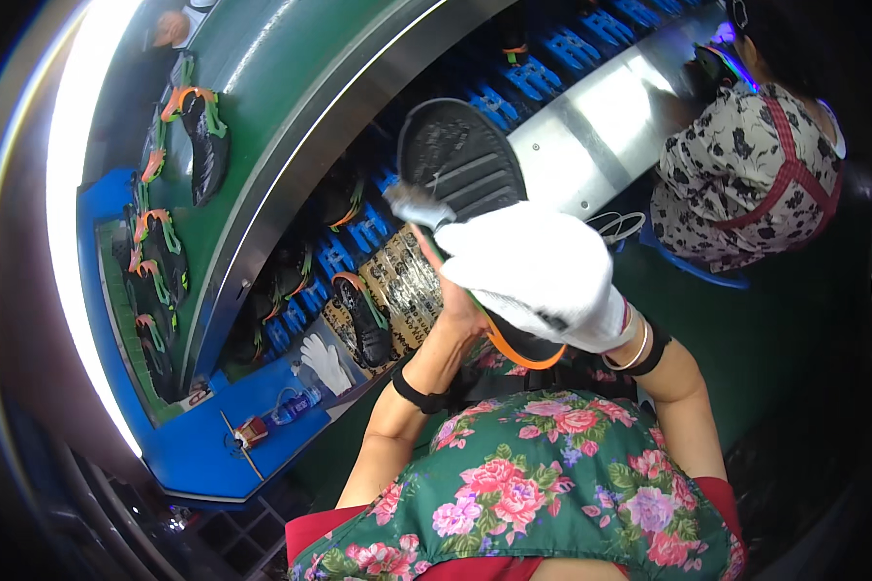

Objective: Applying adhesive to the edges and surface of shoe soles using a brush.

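Note:
In front of me is a black shoe sole [458, 145] with ridges across its inner face and an orange edge at the near end. My left hand [462, 308], bare, grips it from the left side, its fingers partly hidden behind it. A white glove covers my right hand [533, 257], which is closed around a brush [419, 208]. The handle is hidden in the glove, and the brush's bristles are at the sole's left edge. A black shoe upper [361, 320] with an orange collar stands beyond my left forearm.
Several black uppers [203, 145] sit on the green conveyor at left. A spare white glove [325, 366] and a bottle [295, 405] lie on the blue bench [203, 460]. Blue racks line the metal shelf [591, 126]. A co-worker [746, 174] sits at far right.

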The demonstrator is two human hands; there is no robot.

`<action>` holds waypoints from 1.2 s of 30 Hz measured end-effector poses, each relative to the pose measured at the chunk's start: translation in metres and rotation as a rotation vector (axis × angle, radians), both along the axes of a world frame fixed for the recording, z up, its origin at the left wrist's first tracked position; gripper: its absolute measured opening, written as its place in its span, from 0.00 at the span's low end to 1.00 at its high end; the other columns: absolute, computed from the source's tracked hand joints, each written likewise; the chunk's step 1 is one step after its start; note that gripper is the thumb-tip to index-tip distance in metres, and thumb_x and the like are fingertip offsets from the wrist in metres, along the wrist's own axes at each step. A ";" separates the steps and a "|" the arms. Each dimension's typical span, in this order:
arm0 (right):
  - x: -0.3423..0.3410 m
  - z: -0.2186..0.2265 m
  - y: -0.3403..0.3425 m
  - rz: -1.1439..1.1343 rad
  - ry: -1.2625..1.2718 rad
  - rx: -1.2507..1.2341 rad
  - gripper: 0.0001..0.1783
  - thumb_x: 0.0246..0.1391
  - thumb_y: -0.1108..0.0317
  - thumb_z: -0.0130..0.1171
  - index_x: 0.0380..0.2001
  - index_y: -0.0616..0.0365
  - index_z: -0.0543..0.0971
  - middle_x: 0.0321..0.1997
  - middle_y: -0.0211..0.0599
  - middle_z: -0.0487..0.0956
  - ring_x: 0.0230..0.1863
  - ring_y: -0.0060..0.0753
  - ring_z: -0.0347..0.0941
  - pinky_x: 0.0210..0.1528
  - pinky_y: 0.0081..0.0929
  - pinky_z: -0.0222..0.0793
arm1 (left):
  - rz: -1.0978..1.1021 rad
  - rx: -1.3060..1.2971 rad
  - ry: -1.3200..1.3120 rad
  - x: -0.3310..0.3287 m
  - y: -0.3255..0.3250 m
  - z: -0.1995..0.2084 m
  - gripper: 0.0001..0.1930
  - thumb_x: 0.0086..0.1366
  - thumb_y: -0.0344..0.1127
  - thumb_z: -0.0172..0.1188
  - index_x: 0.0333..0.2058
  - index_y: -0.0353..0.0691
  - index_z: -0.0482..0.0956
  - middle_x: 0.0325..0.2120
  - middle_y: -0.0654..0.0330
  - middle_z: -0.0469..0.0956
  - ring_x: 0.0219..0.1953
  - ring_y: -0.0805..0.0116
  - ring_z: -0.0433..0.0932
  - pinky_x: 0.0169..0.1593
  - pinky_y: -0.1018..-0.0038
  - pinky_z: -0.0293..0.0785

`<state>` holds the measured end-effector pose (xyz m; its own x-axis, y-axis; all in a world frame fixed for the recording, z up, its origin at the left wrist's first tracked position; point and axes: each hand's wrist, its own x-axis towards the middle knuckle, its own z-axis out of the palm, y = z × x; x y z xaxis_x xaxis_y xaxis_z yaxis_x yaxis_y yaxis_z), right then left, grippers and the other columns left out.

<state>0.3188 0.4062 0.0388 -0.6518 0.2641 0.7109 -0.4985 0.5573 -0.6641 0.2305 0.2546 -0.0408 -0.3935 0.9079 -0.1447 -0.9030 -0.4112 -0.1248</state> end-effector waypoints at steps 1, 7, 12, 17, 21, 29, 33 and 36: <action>0.000 0.004 0.009 0.089 -0.010 -0.091 0.20 0.55 0.74 0.66 0.52 0.54 0.85 0.54 0.40 0.85 0.52 0.42 0.82 0.56 0.35 0.76 | 0.006 -0.018 0.193 0.001 -0.005 -0.006 0.52 0.65 0.82 0.32 0.69 0.43 0.66 0.63 0.54 0.74 0.63 0.53 0.75 0.67 0.53 0.69; -0.006 -0.003 0.002 0.042 -0.014 -0.207 0.17 0.56 0.75 0.65 0.50 0.58 0.86 0.52 0.39 0.86 0.50 0.41 0.83 0.53 0.35 0.79 | -0.033 -0.006 0.298 -0.001 0.000 -0.016 0.46 0.70 0.76 0.37 0.70 0.43 0.65 0.65 0.53 0.72 0.64 0.49 0.74 0.67 0.52 0.70; -0.004 -0.003 0.018 0.175 0.035 -0.228 0.17 0.51 0.72 0.72 0.46 0.58 0.87 0.47 0.36 0.88 0.45 0.36 0.84 0.48 0.36 0.80 | -0.054 -0.087 0.313 -0.016 -0.016 -0.031 0.50 0.66 0.80 0.35 0.70 0.43 0.66 0.64 0.52 0.73 0.63 0.50 0.74 0.67 0.52 0.70; -0.008 -0.015 -0.002 0.094 -0.035 -0.256 0.16 0.53 0.74 0.66 0.47 0.60 0.85 0.50 0.43 0.86 0.49 0.42 0.83 0.50 0.36 0.81 | -0.073 -0.151 0.296 -0.025 -0.024 -0.049 0.54 0.63 0.85 0.34 0.69 0.42 0.67 0.63 0.52 0.74 0.62 0.50 0.75 0.66 0.52 0.71; -0.002 -0.015 0.016 0.142 0.025 -0.064 0.16 0.51 0.72 0.69 0.46 0.57 0.87 0.48 0.38 0.87 0.45 0.41 0.84 0.48 0.36 0.81 | -0.072 -0.200 0.275 -0.050 -0.036 -0.063 0.58 0.60 0.88 0.33 0.69 0.42 0.67 0.63 0.52 0.74 0.62 0.51 0.76 0.65 0.51 0.72; 0.006 -0.029 0.001 0.150 -0.036 -0.100 0.15 0.52 0.70 0.70 0.45 0.55 0.87 0.46 0.37 0.87 0.46 0.40 0.85 0.51 0.37 0.81 | -0.172 -0.159 0.555 -0.037 0.007 -0.033 0.58 0.59 0.89 0.34 0.64 0.37 0.68 0.50 0.45 0.78 0.53 0.52 0.80 0.57 0.57 0.80; 0.007 -0.028 0.023 0.129 -0.061 -0.191 0.11 0.54 0.74 0.69 0.42 0.57 0.89 0.48 0.41 0.88 0.48 0.41 0.85 0.52 0.35 0.80 | -0.083 -0.259 0.425 -0.041 0.009 -0.015 0.58 0.59 0.89 0.34 0.62 0.36 0.69 0.48 0.45 0.79 0.51 0.52 0.81 0.53 0.57 0.81; 0.008 -0.037 0.002 0.105 -0.083 -0.258 0.17 0.52 0.72 0.70 0.47 0.56 0.87 0.46 0.36 0.87 0.45 0.38 0.85 0.48 0.35 0.82 | -0.129 -0.099 0.462 -0.041 0.023 -0.001 0.64 0.51 0.94 0.35 0.62 0.36 0.70 0.50 0.46 0.79 0.51 0.51 0.80 0.55 0.55 0.80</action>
<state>0.3268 0.4078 0.0020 -0.7383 0.3578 0.5717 -0.4822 0.3126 -0.8184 0.1893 0.2777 -0.0416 -0.3217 0.9443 -0.0694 -0.8992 -0.2818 0.3347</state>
